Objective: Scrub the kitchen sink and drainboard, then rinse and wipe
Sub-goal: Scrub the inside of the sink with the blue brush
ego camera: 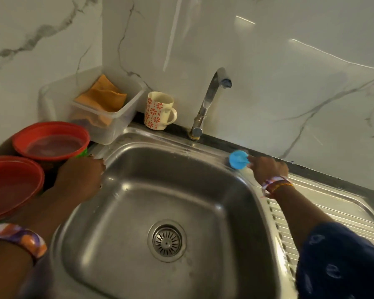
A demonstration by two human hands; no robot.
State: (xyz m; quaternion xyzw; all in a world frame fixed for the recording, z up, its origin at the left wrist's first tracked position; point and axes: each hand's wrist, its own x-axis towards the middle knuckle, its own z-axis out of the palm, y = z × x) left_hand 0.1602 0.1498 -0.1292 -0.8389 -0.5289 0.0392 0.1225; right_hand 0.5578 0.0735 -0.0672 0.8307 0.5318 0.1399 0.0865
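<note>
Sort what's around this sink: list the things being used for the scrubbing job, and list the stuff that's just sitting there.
In the job:
- sink
- drainboard
- blue scrubber, held in the right hand
- left hand, resting on the sink's left rim
- tap, for rinsing

Just sitting there:
- patterned mug
- clear plastic tub with orange cloths
- two red bowls

A single head-worn wide-angle camera looked steeply down and forward from close above the steel sink (138, 190), its basin filling the middle of the frame. The view reached the marble wall (268, 61) and tap (209, 98) at the top, and the ribbed drainboard (343, 212) ran off the right edge.
</note>
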